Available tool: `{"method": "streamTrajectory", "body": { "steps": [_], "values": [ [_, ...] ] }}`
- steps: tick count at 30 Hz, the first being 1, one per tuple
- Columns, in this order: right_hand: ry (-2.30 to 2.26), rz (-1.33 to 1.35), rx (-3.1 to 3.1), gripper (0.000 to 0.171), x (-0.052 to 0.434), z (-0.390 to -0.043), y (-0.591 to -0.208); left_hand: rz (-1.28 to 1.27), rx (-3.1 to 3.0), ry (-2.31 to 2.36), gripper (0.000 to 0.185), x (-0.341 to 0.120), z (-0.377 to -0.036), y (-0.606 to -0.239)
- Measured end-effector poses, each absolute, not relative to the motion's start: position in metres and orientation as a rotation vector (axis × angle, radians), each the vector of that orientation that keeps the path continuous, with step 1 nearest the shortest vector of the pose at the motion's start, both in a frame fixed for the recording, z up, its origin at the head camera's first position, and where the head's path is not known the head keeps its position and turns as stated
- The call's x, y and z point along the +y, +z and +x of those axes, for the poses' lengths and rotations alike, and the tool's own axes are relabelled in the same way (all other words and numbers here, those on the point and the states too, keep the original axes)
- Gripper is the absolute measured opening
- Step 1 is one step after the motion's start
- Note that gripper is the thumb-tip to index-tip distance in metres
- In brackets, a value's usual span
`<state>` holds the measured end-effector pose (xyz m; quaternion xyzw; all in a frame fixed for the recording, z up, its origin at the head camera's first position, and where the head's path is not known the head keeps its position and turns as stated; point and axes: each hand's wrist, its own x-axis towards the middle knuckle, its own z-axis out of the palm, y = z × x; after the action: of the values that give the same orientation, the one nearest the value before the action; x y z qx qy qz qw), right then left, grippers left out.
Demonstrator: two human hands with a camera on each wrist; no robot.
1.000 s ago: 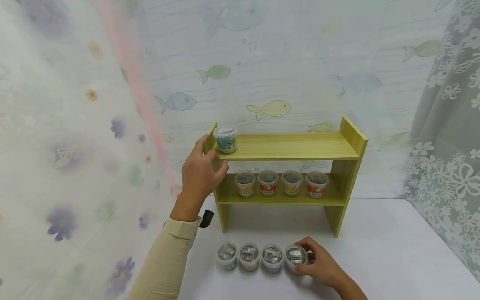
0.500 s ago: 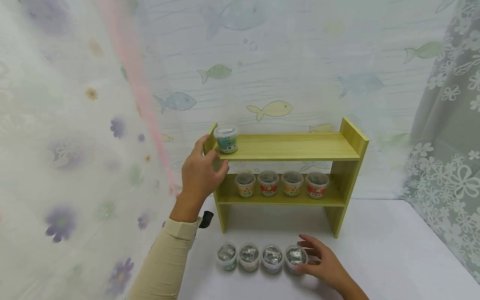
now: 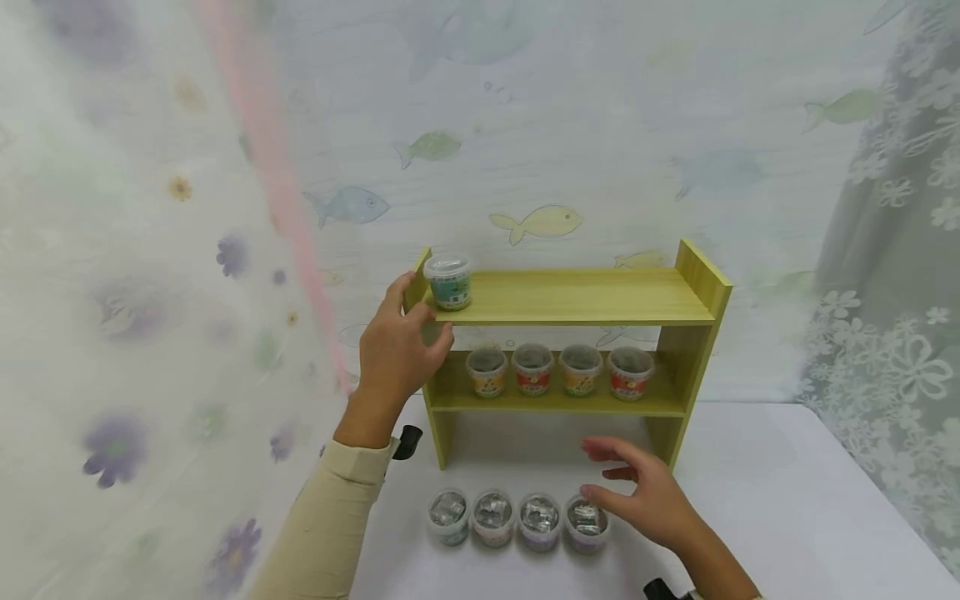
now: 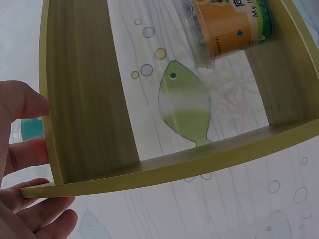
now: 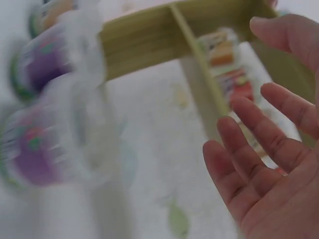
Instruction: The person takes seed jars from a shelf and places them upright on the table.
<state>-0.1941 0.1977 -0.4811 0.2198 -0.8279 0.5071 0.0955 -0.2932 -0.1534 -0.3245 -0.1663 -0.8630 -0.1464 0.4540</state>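
Observation:
My left hand [image 3: 397,346] holds the upper left corner of a small yellow-green wooden shelf [image 3: 585,296]. In the left wrist view its fingers [image 4: 47,214] straddle the side panel's end. Beside that hand, a clear-lidded tub with a teal label [image 3: 450,287] stands on the top board. My right hand [image 3: 648,492] hovers just above and right of the rightmost tub [image 3: 587,533] in the front row, holding nothing. Spread fingers [image 5: 279,144] and the palm show in the right wrist view, with purple-labelled tubs [image 5: 40,154] apart from them, blurred.
Several tubs with orange and red labels [image 3: 532,379] line the lower board. On the white table [image 3: 772,500], the front row includes a tub at its left end [image 3: 448,521]. A fish-patterned curtain [image 3: 600,150] hangs behind; a flowered one [image 3: 135,333] is at left.
My right hand has let go of the rightmost front tub and lifted up and away from it, its fingers spreading. My left hand stays at the shelf corner.

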Motion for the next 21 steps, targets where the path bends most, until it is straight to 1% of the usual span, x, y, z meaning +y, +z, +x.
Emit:
{"method": "streamTrajectory", "body": {
  "steps": [4,7,13,21],
  "values": [
    [1.464,0.706,-2.412,0.041,0.190,-0.196,-0.459,-0.416,-2.134,-0.370,0.024,-0.154,-0.293,-0.326],
    [1.422,0.761,-2.359,0.036,0.185,-0.199,-0.442,-0.432,-2.130,-0.378,0.025,-0.153,-0.294,-0.325],
    [1.335,0.868,-2.282,0.033,0.175,-0.207,-0.413,-0.430,-2.112,-0.371,0.024,-0.152,-0.295,-0.324],
    [1.269,0.939,-2.192,0.033,0.160,-0.215,-0.393,-0.430,-2.099,-0.374,0.022,-0.154,-0.292,-0.325]
  ]
}}
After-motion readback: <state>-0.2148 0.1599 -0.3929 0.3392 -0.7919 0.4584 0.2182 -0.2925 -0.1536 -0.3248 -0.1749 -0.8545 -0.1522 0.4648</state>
